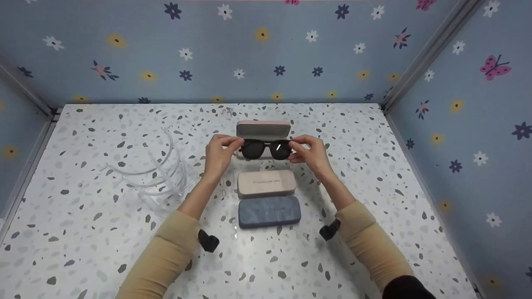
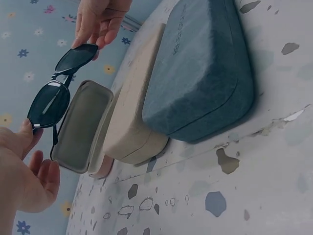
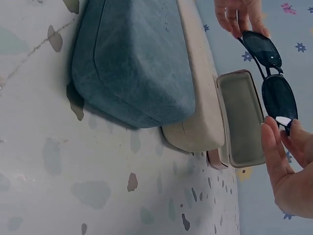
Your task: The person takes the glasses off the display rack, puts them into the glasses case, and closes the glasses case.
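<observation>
Dark sunglasses [image 1: 266,149] are held up by both hands, lenses toward the head camera. My left hand [image 1: 219,155] pinches their left end between thumb and fingers, and my right hand [image 1: 311,154] pinches the right end. Behind and below them an eyeglass case [image 1: 263,129] stands with its lid raised, its grey lining showing in the left wrist view. The sunglasses overlap its lower half in the head view. Nearer the body lie a closed cream case [image 1: 267,183] with printed lettering and a closed blue case [image 1: 269,211].
Clear curved plastic pieces [image 1: 162,174] stand on the speckled table [image 1: 83,232], left of the cases and close to the left forearm. Flower-patterned panels [image 1: 232,50] wall in the back and both sides. Small black devices [image 1: 208,241] sit at both sleeve cuffs.
</observation>
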`<state>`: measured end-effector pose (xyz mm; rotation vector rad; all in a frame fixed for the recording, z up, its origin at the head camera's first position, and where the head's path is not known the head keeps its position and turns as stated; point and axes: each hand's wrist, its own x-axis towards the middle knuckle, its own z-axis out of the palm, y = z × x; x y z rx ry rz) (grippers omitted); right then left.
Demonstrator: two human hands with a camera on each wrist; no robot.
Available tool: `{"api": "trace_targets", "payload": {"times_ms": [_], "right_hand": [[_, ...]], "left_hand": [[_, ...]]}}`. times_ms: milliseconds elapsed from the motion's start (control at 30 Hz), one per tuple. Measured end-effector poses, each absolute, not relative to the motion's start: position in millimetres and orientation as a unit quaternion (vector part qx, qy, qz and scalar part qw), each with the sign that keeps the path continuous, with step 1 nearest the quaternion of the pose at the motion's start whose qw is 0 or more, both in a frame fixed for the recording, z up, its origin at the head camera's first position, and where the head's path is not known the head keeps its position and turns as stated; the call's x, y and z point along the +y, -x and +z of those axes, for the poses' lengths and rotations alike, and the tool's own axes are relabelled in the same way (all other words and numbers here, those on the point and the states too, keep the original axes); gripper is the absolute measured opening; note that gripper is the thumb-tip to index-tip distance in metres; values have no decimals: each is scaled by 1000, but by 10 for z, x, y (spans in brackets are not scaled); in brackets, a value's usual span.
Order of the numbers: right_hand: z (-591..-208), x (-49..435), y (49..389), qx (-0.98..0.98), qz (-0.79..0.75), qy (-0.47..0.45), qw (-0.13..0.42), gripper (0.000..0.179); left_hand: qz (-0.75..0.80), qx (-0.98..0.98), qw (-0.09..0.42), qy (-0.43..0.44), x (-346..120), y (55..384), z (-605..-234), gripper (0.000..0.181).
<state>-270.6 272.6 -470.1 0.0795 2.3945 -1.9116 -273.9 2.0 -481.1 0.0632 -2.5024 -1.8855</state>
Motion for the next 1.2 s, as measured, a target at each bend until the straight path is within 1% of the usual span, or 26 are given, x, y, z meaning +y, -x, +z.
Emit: {"api": "trace_targets", "payload": {"times_ms": [133, 400, 533, 867, 1100, 1200], "right_hand": [[-4731, 2737, 2808, 792, -607, -34, 52, 28], [-4796, 2770, 2990, 815, -574, -39, 63, 24], [-4878, 2763, 3058, 831, -551, -44, 64, 23], [-5033, 2742, 3205, 866, -495, -41, 59, 21], [-5106, 2759, 3280, 878, -474, -39, 56, 20], [-5136, 2766, 3301, 881, -468, -39, 63, 21]], "left_hand": [[-605, -795, -18, -38, 25, 2854, -4875, 31], [-606, -793, -38, -60, 64, 3022, -5014, 34], [-588, -806, -30, -61, 61, 3075, -5119, 32], [-562, -825, 12, -50, 70, 3226, -5267, 22], [-547, -836, 8, -46, 96, 3288, -5288, 24], [-540, -841, 8, -44, 103, 3304, -5301, 24]]}}
